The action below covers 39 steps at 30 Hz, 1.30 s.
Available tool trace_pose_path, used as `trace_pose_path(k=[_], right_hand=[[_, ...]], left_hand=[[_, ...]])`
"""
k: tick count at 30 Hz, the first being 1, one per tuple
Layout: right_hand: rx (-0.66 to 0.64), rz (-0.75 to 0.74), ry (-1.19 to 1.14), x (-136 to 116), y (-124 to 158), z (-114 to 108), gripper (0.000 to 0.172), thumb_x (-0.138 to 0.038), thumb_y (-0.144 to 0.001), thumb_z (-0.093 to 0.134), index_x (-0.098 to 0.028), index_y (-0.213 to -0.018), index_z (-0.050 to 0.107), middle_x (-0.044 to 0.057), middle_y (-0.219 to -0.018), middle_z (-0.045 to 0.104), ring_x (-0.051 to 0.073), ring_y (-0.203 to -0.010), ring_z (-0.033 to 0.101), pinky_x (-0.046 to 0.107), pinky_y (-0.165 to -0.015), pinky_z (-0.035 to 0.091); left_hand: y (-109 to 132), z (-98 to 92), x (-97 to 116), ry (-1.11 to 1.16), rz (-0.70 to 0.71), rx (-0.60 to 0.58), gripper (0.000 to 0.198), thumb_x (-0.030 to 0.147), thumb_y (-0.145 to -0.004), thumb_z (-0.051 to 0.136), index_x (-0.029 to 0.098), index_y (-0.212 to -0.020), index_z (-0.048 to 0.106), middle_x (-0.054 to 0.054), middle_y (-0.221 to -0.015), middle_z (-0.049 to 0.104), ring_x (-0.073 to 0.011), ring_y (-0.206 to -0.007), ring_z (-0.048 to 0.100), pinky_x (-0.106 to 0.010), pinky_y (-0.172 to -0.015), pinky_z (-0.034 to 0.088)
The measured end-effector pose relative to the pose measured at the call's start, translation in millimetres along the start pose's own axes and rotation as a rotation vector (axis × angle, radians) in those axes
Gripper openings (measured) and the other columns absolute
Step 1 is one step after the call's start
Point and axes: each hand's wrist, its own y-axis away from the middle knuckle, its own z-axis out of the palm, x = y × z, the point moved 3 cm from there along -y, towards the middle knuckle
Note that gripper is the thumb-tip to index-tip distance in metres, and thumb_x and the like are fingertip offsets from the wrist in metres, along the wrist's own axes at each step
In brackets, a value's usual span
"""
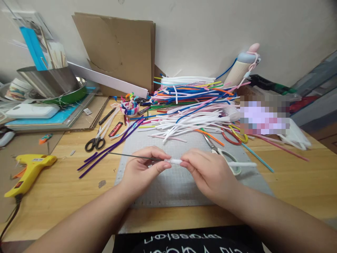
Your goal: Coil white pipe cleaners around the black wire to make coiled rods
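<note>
The white fuzzy stem (176, 161) spans the narrow gap between the two hands, over the grey mat (168, 191) on the wooden surface (68, 191). A thin dark rod (131, 155) runs out past the left hand, its other end meeting the white fuzz at the fingertips; whether it continues inside the fuzz is hidden.

The white piece looks very light, soft outside and probably bendable, so it should keep a shape but crush under a hard pinch. The rod looks stiffer and slim, perhaps apt to roll between fingertips. A light grip suits both, taken close to where fuzz and rod meet, so that neither twists freely.

The left hand (144, 170) pinches the rod and the fuzz's near end between thumb and forefinger. The right hand (214, 174) closes thumb and forefinger on the fuzz's other side, its remaining fingers curled in. A white length (244, 164) sticks out beyond the right hand; the hand hides whether it is the same stem. Both forearms reach inward, fingertips facing each other.

Just behind the right hand lie pale-handled scissors (214, 148); beyond both hands sits a heap of coloured stems (189, 119).
</note>
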Motion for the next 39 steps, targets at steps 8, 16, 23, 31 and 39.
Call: trace_pose_path(k=[8, 16, 23, 31, 39], right_hand=[[-0.01, 0.044, -0.099, 0.1, 5.5, 6.6, 0.007, -0.021, -0.088, 0.052, -0.015, -0.091, 0.051, 0.003, -0.081, 0.055, 0.014, -0.074, 0.051, 0.025, -0.063, 0.037], [0.036, 0.063, -0.168, 3.1, 4.6, 4.1, 0.01, -0.02, -0.091, 0.046, -0.015, -0.085, 0.054, 0.001, -0.073, 0.054, 0.012, -0.068, 0.049, 0.024, -0.063, 0.036], [-0.115, 0.096, -0.128, -0.4, 3.4, 2.4, 0.022, -0.022, -0.094, 0.039, -0.017, -0.075, 0.049, -0.002, -0.064, 0.049, 0.011, -0.059, 0.045, 0.025, -0.055, 0.03], [0.01, 0.059, -0.081, 2.7, 3.8, 3.4, 0.005, -0.021, -0.088, 0.051, -0.016, -0.086, 0.051, 0.002, -0.077, 0.056, 0.013, -0.071, 0.051, 0.024, -0.062, 0.035], [-0.071, 0.061, -0.091, 1.2, 2.2, -0.1, 0.021, -0.023, -0.094, 0.04, -0.017, -0.078, 0.052, 0.0, -0.068, 0.055, 0.011, -0.061, 0.048, 0.025, -0.057, 0.032]], left_hand=[[0.4, 0.3, -0.6, 0.07, -0.016, 0.023, 0.006, 0.016, -0.066, 0.074, 0.018, -0.068, 0.068, -0.002, -0.067, 0.066, -0.0132, -0.066, 0.06, -0.023, -0.06, 0.049], [0.5, 0.8, -5.9, 0.145, -0.1, -0.015, 0.009, 0.024, -0.074, 0.069, 0.019, -0.081, 0.071, -0.003, -0.072, 0.068, -0.0112, -0.059, 0.059, -0.02, -0.051, 0.047], [-2.0, 1.0, -3.8, 0.182, -0.024, -0.019, 0.005, 0.018, -0.067, 0.074, 0.02, -0.071, 0.071, -0.002, -0.07, 0.067, -0.0119, -0.065, 0.06, -0.022, -0.059, 0.049], [-0.2, 0.2, -3.9, 0.1, -0.028, -0.007, 0.004, 0.021, -0.07, 0.072, 0.018, -0.07, 0.069, -0.003, -0.069, 0.067, -0.0136, -0.065, 0.06, -0.025, -0.06, 0.049], [-1.2, -3.0, -1.6, 0.094, 0.02, 0.028, 0.008, 0.016, -0.068, 0.074, 0.021, -0.073, 0.071, -0.002, -0.072, 0.067, -0.0136, -0.069, 0.061, -0.023, -0.06, 0.049]])
